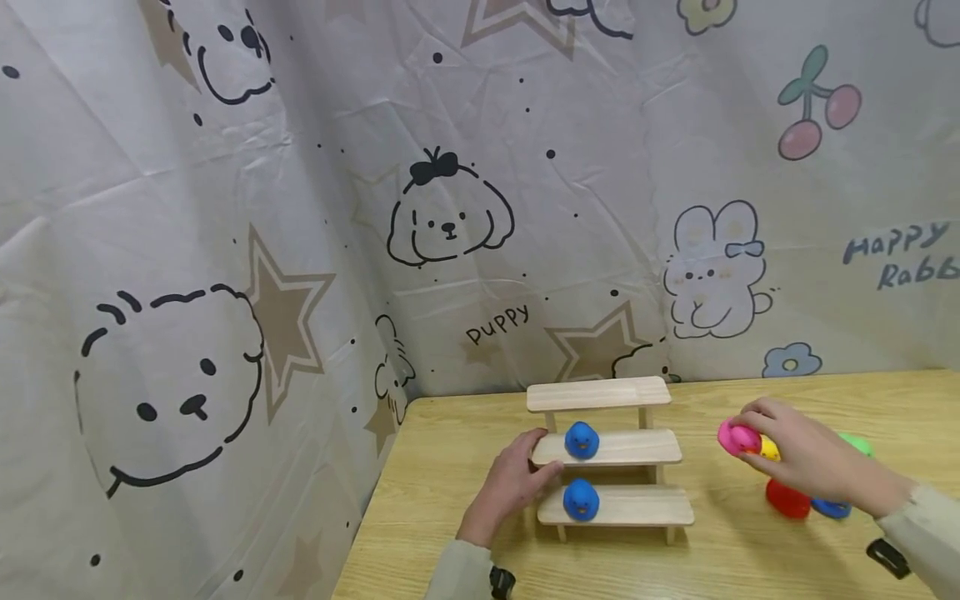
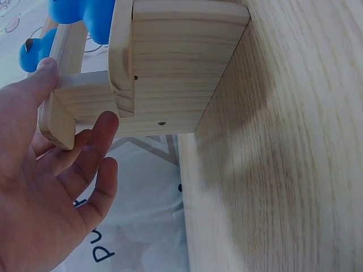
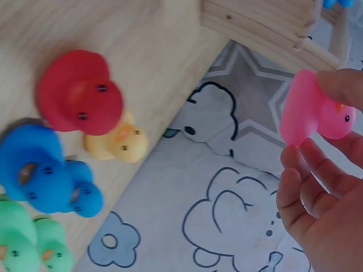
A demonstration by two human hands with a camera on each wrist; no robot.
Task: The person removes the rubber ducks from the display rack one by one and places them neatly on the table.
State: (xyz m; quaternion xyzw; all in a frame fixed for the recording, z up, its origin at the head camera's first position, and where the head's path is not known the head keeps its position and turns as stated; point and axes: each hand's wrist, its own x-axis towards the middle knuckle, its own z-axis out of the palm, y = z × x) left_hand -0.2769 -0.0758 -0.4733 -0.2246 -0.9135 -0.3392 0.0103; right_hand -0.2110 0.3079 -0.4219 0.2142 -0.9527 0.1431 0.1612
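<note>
Hands apart, I pinch the pink duck (image 1: 734,437) with my right hand (image 1: 806,454), right of the rack (image 1: 597,393); my left hand (image 1: 512,482) grips its middle shelf (image 1: 637,447). Blue ducks (image 1: 582,441) occupy two shelves. The right wrist view has the pink head pointing right, long axis unclear, and shows two green ducks (image 3: 20,235), mostly hidden in the head view.

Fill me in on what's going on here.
A person's right hand holds a pink duck in the air, to the right of a small three-tier wooden shelf. The left hand grips the left end of the middle tier. One blue duck sits on that tier and a second blue duck on the bottom one, both toward the left. Red, yellow, blue and green ducks wait on the table at the right.
</note>
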